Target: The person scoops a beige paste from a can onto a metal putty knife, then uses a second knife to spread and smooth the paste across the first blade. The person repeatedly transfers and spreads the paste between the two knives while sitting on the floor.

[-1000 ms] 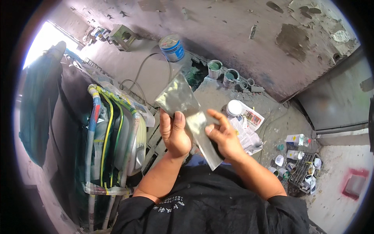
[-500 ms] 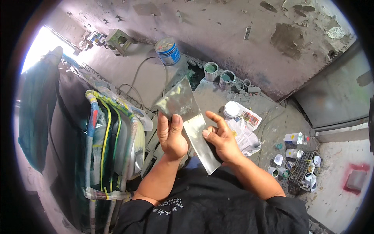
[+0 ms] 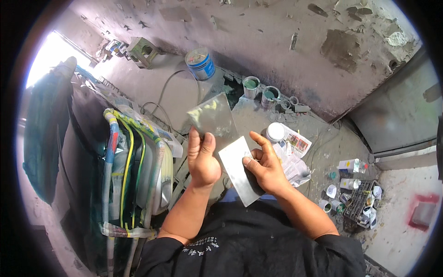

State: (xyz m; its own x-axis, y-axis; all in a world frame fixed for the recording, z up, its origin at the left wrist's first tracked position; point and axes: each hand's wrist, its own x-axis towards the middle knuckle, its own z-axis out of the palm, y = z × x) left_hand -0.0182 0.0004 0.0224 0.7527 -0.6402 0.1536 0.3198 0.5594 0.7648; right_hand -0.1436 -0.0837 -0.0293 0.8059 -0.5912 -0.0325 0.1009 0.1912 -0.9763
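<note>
left hand [image 3: 204, 161] pinches grey plate [image 3: 215, 119] at frame centre, thumb on face, presumably for steadiness; right hand [image 3: 266, 171] grips paler plate [image 3: 237, 171] just below, thumb over edge, likely bracing it.

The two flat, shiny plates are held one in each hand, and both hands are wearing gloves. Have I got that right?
Not the gloves: the head view shows both hands bare. The rest holds: the left hand has the upper plate, the right hand the lower plate.
</note>
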